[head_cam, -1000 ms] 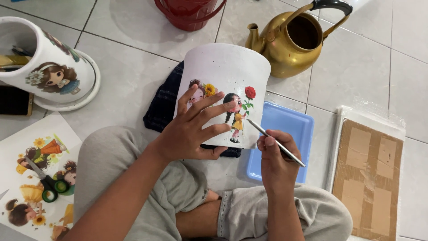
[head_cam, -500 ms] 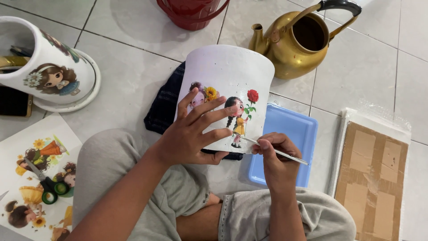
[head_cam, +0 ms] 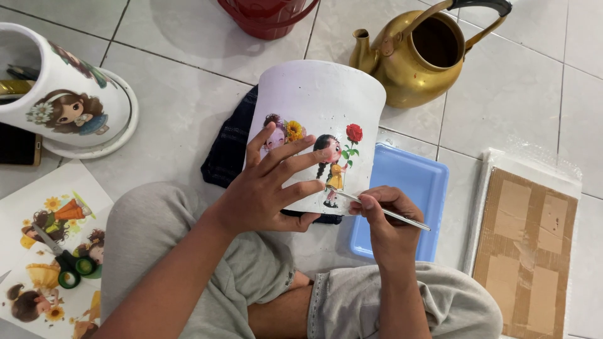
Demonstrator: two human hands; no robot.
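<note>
- Pale floor tiles [head_cam: 188,81] with dark grout lines fill the room's floor, and a person sits cross-legged on them in grey shorts, knees spread toward 7 and 5 o'clock.
- At the centre, a white pot [head_cam: 326,100] lies tilted on its side over the lap, its wide end toward 12 o'clock, with cartoon pictures of girls and flowers on its wall.
- The left hand [head_cam: 270,188] presses flat on the pot, fingers spread across one of the pictures, thumb curled under the lower edge: it is gripping the pot and steadying it.
- The right hand [head_cam: 386,216], at 4 o'clock from the pot, is pinched around a thin metal tool [head_cam: 383,211]; the tool's tip touches the pot's wall just below the picture of a girl holding a red rose.
- Under the pot lies a dark folded cloth [head_cam: 229,147], and just beside it at 3 o'clock sits a shallow blue tray [head_cam: 411,179].
- At 1 o'clock stands a brass kettle [head_cam: 408,63]; at 12 o'clock, a red bucket [head_cam: 267,16], partly cut off.
- At 9 to 10 o'clock a second decorated white pot [head_cam: 69,94] rests on a white saucer.
- At 8 o'clock a printed sheet of pictures [head_cam: 38,207] has green-handled scissors [head_cam: 66,267] lying on it.
- At 4 o'clock lies a flat cardboard-backed packet [head_cam: 524,251].
</note>
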